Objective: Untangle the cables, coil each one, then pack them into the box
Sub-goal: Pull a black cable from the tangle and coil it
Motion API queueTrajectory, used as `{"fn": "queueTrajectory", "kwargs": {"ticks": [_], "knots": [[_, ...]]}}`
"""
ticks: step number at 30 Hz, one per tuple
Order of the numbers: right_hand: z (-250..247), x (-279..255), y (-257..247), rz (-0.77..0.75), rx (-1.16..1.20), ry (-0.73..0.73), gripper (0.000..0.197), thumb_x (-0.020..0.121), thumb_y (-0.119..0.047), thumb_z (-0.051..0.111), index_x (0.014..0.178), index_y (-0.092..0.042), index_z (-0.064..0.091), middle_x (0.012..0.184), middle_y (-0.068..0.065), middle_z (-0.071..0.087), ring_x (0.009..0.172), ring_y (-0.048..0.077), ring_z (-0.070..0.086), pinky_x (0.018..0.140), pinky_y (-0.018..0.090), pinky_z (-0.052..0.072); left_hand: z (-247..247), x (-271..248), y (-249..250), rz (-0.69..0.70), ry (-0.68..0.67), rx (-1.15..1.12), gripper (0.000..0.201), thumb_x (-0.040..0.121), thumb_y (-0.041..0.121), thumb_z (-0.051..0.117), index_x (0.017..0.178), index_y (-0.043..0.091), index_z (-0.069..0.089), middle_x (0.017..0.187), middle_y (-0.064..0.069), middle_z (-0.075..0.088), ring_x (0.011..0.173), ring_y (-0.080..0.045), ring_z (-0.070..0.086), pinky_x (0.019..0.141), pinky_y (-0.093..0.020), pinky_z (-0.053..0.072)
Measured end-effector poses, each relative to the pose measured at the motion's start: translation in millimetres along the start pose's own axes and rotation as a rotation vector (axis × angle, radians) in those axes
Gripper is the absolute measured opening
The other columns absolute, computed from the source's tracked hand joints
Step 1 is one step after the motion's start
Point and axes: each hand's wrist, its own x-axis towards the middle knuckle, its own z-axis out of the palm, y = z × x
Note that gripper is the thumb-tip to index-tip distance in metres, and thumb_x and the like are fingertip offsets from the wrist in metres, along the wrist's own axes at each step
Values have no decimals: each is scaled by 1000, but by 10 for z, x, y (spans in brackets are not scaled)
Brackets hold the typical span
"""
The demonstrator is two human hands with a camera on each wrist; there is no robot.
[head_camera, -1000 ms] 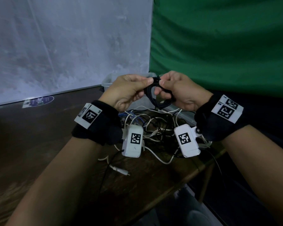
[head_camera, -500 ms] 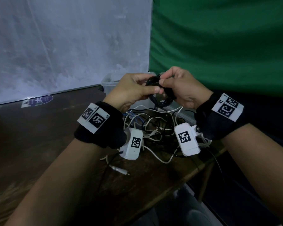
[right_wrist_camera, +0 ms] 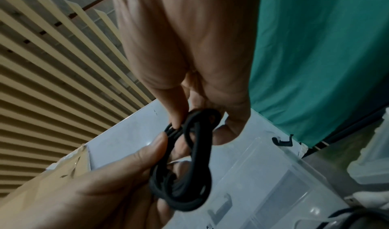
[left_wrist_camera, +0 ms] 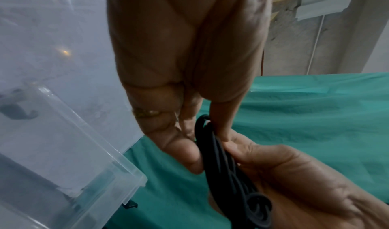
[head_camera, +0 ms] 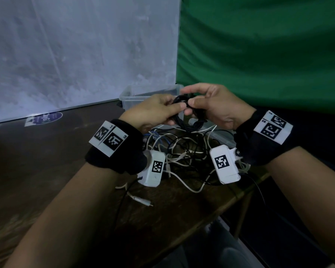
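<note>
- The black cable coil (head_camera: 184, 113) is held up between both hands, above the tangled pile of cables (head_camera: 184, 151) on the table (head_camera: 46, 161) and just in front of the clear plastic box (head_camera: 135, 95)
- In the right wrist view the coil's long axis runs away from the wrist, its loops squeezed into a narrow oval
- The left hand (head_camera: 155, 113) pinches the coil's left side, thumb pressed against curled fingers
- The right hand (head_camera: 215, 107) grips the right side, its thumb (right_wrist_camera: 229, 132) and forefinger closed narrowly round the top strands
- Both hands sit about equally near the box, which lies straight ahead of the fingers
- My judgement: this coil is nearly finished; the next move would likely carry it forward over the rim
- The white and blue cables below are not yet sorted
</note>
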Motion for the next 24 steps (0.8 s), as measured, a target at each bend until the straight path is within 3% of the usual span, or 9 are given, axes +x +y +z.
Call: {"fn": "queueTrajectory", "kwargs": {"ticks": [3, 5, 9, 11, 13, 16, 21, 24], "knots": [[0, -13, 12, 33, -43, -5, 27, 87, 9, 56, 101, -12, 63, 63, 5, 70, 56, 10, 67, 52, 19, 53, -39, 44, -56, -38, 37, 72, 32, 87, 26, 65, 99, -4, 65, 77, -4, 62, 73, -16, 61, 79, -30, 54], [11, -28, 21, 40, -31, -1, 26, 86, 11, 56, 100, -10, 62, 60, 5, 69, 54, 10, 66, 51, 19, 53, -40, 39, -62, -53, 29, 89, 35, 85, 27, 68, 100, -4, 66, 80, -7, 64, 73, -16, 62, 82, -32, 54], [-17, -60, -1, 26, 74, 3, 24, 88, 12, 53, 99, -8, 61, 60, 6, 69, 55, 12, 67, 52, 21, 54, -52, 2, -22, 3, -35, 191, 27, 89, 39, 59, 95, 13, 65, 83, -6, 58, 69, -13, 53, 64, -26, 45], [-39, -74, -24, 25, 99, -20, 24, 88, 11, 52, 100, -8, 61, 61, 7, 69, 57, 12, 68, 53, 22, 54, -45, -37, 1, 21, -97, 226, 19, 94, 41, 50, 90, 24, 56, 86, -4, 52, 76, -15, 48, 63, -26, 38], [-50, -87, -38, 35, 80, -48, 24, 88, 10, 52, 102, -8, 61, 62, 6, 69, 59, 13, 68, 56, 23, 56, -23, -53, 9, 40, -150, 211, 15, 98, 38, 42, 90, 29, 51, 83, 4, 53, 77, -13, 49, 63, -20, 39], [-57, -104, -48, 48, 33, -61, 25, 89, 10, 52, 101, -9, 63, 65, 6, 70, 60, 13, 68, 60, 25, 56, 23, -66, 23, 55, -175, 188, 12, 101, 29, 38, 94, 30, 47, 80, 9, 56, 68, -6, 52, 53, -13, 41], [-67, -123, -80, 62, -11, -32, 13, 86, 2, 61, 95, -7, 64, 69, 11, 68, 59, 17, 67, 64, 33, 57, 32, -8, -20, -2, -90, 75, 10, 94, 26, 53, 86, 21, 50, 78, -4, 63, 53, -7, 61, 48, -15, 44], [-72, -134, -105, 111, -35, -48, 9, 86, 0, 62, 86, -8, 61, 62, 10, 64, 55, 20, 65, 59, 37, 57, 34, -3, -13, -32, -77, 72, 15, 90, 25, 60, 82, 19, 49, 73, -9, 65, 51, -9, 63, 47, -17, 44]]}}
